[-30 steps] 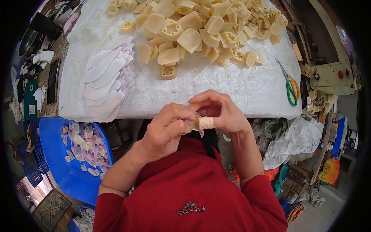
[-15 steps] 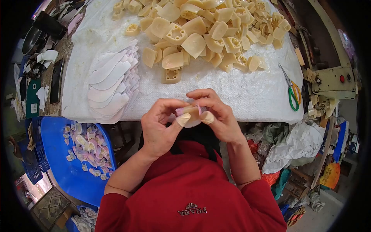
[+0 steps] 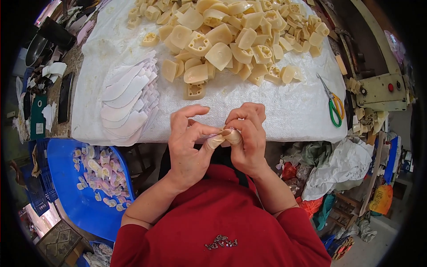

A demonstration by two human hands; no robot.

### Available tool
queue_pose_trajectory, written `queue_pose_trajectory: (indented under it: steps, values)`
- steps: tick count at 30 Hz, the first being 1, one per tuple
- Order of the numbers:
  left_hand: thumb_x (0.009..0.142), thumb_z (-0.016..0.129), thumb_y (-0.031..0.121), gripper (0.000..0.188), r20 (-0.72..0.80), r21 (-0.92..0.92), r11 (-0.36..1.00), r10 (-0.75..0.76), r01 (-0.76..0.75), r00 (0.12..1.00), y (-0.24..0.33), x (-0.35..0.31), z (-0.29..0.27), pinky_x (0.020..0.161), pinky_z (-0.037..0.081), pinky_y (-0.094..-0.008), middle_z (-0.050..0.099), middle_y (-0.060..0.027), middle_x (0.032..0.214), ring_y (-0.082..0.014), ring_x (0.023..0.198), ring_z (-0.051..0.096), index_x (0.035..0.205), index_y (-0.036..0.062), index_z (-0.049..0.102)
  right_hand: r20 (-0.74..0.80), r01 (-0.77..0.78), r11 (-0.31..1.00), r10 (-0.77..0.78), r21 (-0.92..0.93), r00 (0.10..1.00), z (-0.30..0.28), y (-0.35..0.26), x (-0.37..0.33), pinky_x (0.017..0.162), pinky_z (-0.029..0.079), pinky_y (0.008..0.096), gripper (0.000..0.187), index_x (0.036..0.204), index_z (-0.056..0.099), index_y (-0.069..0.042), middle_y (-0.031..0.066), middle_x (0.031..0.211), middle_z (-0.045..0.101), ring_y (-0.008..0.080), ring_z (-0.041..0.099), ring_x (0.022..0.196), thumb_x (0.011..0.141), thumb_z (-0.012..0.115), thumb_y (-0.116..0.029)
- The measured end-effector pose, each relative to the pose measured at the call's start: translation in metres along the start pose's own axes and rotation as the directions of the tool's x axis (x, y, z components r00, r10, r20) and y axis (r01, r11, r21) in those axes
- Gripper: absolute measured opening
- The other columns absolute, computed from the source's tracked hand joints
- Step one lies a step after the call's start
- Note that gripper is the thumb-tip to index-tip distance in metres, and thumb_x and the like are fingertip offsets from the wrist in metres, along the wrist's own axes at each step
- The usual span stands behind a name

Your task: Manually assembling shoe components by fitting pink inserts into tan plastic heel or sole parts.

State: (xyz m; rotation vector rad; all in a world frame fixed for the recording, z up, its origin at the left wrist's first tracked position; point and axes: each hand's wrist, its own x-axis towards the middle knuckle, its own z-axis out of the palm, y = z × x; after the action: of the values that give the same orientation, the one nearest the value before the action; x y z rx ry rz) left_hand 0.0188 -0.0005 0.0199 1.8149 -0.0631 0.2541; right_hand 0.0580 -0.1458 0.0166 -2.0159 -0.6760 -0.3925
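Note:
Just in front of the table's near edge, my left hand (image 3: 191, 149) and my right hand (image 3: 248, 138) meet. Both pinch a small beige shoe heel (image 3: 226, 132) with a thin pink-and-white strip around it. My fingers cover most of the piece. Each thumb has beige tape wrapped over its tip. Beyond my hands lies a big heap of beige plastic heels (image 3: 219, 56), many with hollow, holed undersides. To the left, a stack of white curved cut pieces (image 3: 126, 95) rests on the white woven cloth (image 3: 267, 111) that covers the table.
At lower left, a blue basin (image 3: 89, 204) contains many pinkish covered heels (image 3: 104, 169). Scissors with green and orange handles (image 3: 333, 107) lie at the table's right. A grey-green box with a red button (image 3: 383, 91) stands farther right. Crumpled white sacking (image 3: 340, 162) sits below.
My hands have drawn closer together, with the thumbs now almost touching on the heel. The fingers cover more of it, and my left index finger has lifted away. The view has shifted slightly.

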Motion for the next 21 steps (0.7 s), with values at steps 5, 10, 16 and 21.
queue_pose_trajectory:
  steps: [5,10,16,21]
  values:
    - [0.067,0.073,-0.003,0.016,-0.015,-0.031,0.975,0.221,-0.222,0.975,-0.002,0.009,-0.003,0.071,0.047,-0.0315,0.059,-0.0077,0.095,-0.0243,0.093,0.055,0.078,0.0042,0.063,0.112,-0.143,0.902,0.106,0.408,0.988,-0.006,0.012,-0.008,0.084,0.035,0.0357,0.018,0.085,0.057,-0.005,0.0032,0.089,0.056,0.0238,0.049,0.091,0.086,0.06,-0.023]
    - [0.06,0.073,-0.006,0.023,0.017,0.18,0.854,0.494,-0.489,0.869,-0.009,0.01,-0.005,0.074,0.046,-0.0334,0.059,-0.0066,0.094,-0.0271,0.091,0.055,0.078,0.0048,0.064,0.513,-0.656,0.461,0.41,0.597,0.754,-0.024,0.014,0.001,0.081,0.046,0.0312,0.034,0.107,0.058,-0.002,0.0076,0.104,0.062,0.0162,0.058,0.091,0.081,0.07,-0.019]
    - [0.079,0.066,0.019,0.023,0.079,-0.03,0.919,0.394,-0.393,0.916,-0.012,0.005,-0.012,0.079,0.045,-0.0329,0.055,-0.0096,0.109,-0.0251,0.095,0.055,0.097,0.0053,0.065,0.329,-0.365,0.809,0.227,0.46,0.917,-0.028,0.017,0.003,0.083,0.047,0.0325,0.043,0.107,0.055,0.0,0.0136,0.102,0.063,0.0197,0.058,0.095,0.069,0.076,-0.001]
    - [0.095,0.042,0.039,0.064,0.486,-0.449,0.846,-0.036,0.286,0.873,-0.023,0.001,-0.006,0.083,0.041,-0.0269,0.049,-0.0117,0.119,-0.015,0.095,0.051,0.142,0.0008,0.021,0.152,-0.165,0.849,0.101,0.501,0.983,-0.016,0.011,-0.002,0.079,0.047,0.0323,0.038,0.105,0.06,-0.006,0.0072,0.096,0.065,0.0232,0.06,0.087,0.069,0.073,-0.007]
